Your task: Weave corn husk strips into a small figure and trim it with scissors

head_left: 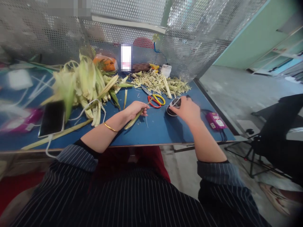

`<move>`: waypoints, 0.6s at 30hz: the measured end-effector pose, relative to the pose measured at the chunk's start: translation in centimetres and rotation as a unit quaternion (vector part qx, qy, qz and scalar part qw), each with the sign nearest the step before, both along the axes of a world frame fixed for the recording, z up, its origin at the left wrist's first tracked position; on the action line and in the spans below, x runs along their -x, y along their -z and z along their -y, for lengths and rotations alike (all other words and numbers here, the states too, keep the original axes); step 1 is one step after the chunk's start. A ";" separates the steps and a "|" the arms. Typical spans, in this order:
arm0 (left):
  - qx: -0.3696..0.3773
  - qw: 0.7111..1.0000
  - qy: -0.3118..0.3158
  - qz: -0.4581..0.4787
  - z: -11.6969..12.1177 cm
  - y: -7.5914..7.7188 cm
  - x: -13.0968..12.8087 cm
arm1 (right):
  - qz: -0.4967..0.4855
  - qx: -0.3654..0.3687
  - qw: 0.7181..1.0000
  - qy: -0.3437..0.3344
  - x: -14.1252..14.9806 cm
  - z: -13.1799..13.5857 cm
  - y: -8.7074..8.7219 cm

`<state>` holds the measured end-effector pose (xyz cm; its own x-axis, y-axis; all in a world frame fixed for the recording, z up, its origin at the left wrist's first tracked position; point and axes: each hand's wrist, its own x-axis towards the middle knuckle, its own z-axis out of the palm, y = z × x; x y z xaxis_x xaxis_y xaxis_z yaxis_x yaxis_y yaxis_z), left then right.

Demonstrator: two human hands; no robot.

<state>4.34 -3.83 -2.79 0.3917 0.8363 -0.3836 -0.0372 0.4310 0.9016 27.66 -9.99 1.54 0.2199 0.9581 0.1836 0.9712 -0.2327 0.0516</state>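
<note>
My left hand [137, 110] is closed round a small bundle of corn husk strips [133, 122], whose ends stick out below and above the fingers. My right hand [188, 108] grips a dark spool with a pale rim [172, 111] just above or on the blue tabletop. A thin white thread runs from the spool across to the bundle, and a loose thread end hangs below my left fingers. Between the hands, a little farther back, lie scissors with red and yellow handles [159, 99]. The fingers behind the spool are hidden.
A big pile of corn husks [87, 82] covers the left of the blue table [151, 134]. Husk scraps [163, 82] are heaped at the back. A phone [52, 118] with a cable lies front left, a purple packet [216, 121] at the right edge. A perforated metal panel [132, 14] stands behind.
</note>
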 end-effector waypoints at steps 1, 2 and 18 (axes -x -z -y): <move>-0.003 1.000 -0.006 -0.002 0.0 -0.1 0.1 | 0.001 0.012 1.000 -0.018 -0.7 -0.2 -0.3; -0.007 1.000 -0.010 -0.003 -0.1 -0.1 0.2 | 0.002 0.027 0.999 -0.039 -1.6 -0.4 -0.6; 0.011 0.999 -0.043 0.000 -0.6 0.7 0.2 | -0.061 0.033 0.986 -0.153 4.0 -7.3 1.3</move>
